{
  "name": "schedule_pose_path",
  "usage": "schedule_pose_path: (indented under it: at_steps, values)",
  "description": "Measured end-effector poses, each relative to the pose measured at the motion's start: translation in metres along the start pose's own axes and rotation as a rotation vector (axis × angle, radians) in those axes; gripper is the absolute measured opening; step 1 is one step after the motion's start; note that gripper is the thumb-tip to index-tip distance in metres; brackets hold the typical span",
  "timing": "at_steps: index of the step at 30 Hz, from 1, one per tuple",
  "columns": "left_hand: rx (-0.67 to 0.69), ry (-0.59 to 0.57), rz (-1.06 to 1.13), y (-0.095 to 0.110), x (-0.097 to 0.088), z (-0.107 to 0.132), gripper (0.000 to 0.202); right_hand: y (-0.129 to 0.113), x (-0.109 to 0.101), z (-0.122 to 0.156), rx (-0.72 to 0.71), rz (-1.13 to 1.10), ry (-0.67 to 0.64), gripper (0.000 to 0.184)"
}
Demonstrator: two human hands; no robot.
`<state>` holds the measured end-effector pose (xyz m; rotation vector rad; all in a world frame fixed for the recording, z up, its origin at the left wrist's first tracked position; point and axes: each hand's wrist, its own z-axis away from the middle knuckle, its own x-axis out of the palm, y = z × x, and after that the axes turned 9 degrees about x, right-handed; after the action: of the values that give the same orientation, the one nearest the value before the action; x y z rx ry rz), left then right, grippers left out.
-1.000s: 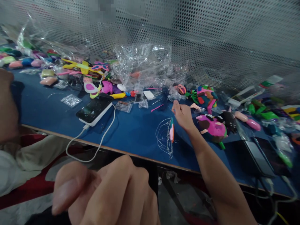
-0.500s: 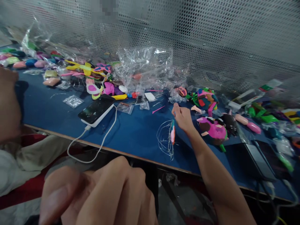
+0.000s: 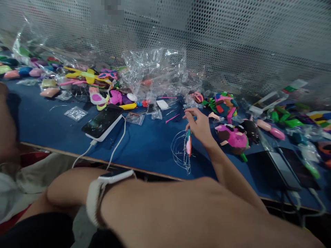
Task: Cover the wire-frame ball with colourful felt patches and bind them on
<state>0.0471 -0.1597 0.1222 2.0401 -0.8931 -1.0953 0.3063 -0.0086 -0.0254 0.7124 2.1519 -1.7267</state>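
My right hand [image 3: 198, 124] is over the blue table with its fingers apart and nothing visible in its grip. Just below its fingers lies a loop of thin silver wire [image 3: 173, 151] beside a twisted chain. Along the chain sits a narrow strip of teal, pink and orange clay [image 3: 188, 146]. Whether a fingertip touches the teal end, I cannot tell. Very close to the camera, my left hand [image 3: 207, 213] stretches across the lower view, large and blurred. A watch with a pale band [image 3: 93, 201] is on that wrist. The fingers of this hand are hidden.
A phone [image 3: 102, 122] on a white block with a cable lies left of centre. Clear plastic bags [image 3: 155, 69] and coloured clay pieces line the back. A pink clay figure [image 3: 234, 137] and dark devices [image 3: 278, 170] are at right. Another person's arm [image 3: 6, 120] rests at far left.
My left hand has swung across to the right, bringing the watch into view. My right hand's closed fingers have spread apart above the wire. The whole view has shifted slightly.
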Motion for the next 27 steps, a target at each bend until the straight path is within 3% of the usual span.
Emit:
schedule_pose_path:
  at_steps: [2, 5, 8, 11, 15, 18, 27]
  values:
    - [-0.004, -0.163, -0.132, -0.029, -0.008, -0.02, 0.015, 0.001, 0.001, 0.0, 0.01, -0.055, -0.002, 0.042]
    - [-0.1, 0.035, -0.583, -0.082, -0.014, -0.038, 0.013, 0.002, 0.0, -0.003, -0.018, -0.065, 0.024, 0.037]
    - [-0.298, 0.141, -0.775, -0.124, -0.021, -0.039, 0.026, 0.004, -0.002, -0.007, -0.085, 0.004, 0.083, 0.031]
    - [-0.396, 0.145, -0.669, -0.143, -0.031, -0.032, 0.026, 0.005, -0.005, -0.008, -0.069, 0.066, 0.093, 0.035]
    - [-0.397, 0.136, -0.402, -0.147, -0.047, -0.023, 0.02, 0.002, -0.007, -0.005, 0.023, 0.026, 0.033, 0.059]
    - [-0.393, 0.108, -0.277, -0.152, -0.057, -0.017, 0.021, 0.002, -0.008, -0.006, -0.009, 0.037, 0.081, 0.069]
    - [-0.365, 0.245, -0.027, -0.183, -0.069, 0.016, 0.029, 0.01, -0.016, -0.012, 0.054, -0.072, 0.138, 0.075]
